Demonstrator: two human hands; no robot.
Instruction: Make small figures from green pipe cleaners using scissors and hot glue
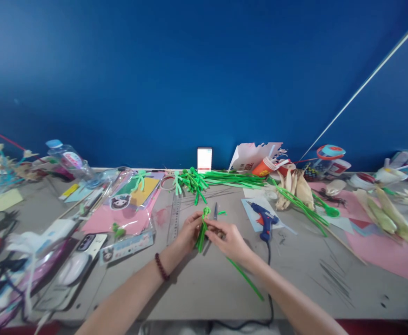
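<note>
A bundle of green pipe cleaners (201,236), looped at its top, stands between my two hands above the middle of the table. My left hand (189,231) is closed around its left side, a beaded bracelet on the wrist. From the right, the thumb and fingers of my right hand (227,236) pinch the same bundle below the loop. Just behind the hands lie scissors (215,211), their lower part hidden, and a small green scrap (222,213). One loose green pipe cleaner (245,279) lies under my right forearm.
A blue glue gun (267,219) rests on pale paper to the right, its cable running to the front edge. More green stems (235,178) lie along the wall. A clear ruler (173,218), plastic-bagged coloured paper (120,216) and a phone (73,274) are leftward; corn husks (296,190) sit right.
</note>
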